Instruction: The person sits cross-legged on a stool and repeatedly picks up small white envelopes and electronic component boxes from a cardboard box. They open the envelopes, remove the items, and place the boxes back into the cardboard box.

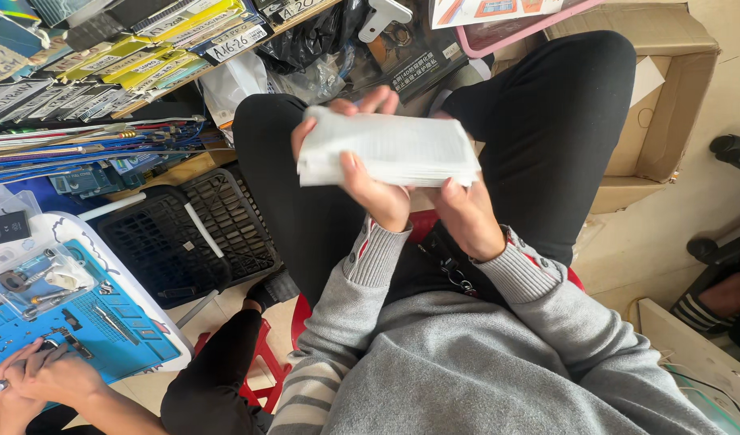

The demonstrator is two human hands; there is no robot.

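Note:
A thick stack of white flat packets is held over my lap, above my black trousers. My left hand grips the stack from below and at its left end, thumb across the front edge and fingertips curled over the far side. My right hand supports the stack's right underside, with its thumb at the near edge. Both wrists come out of grey knit cuffs with red stripes.
An open cardboard box stands to the right. A black plastic crate lies at left beside shelves of packaged goods. Another person's hands work at a blue mat bottom left. A red stool is under me.

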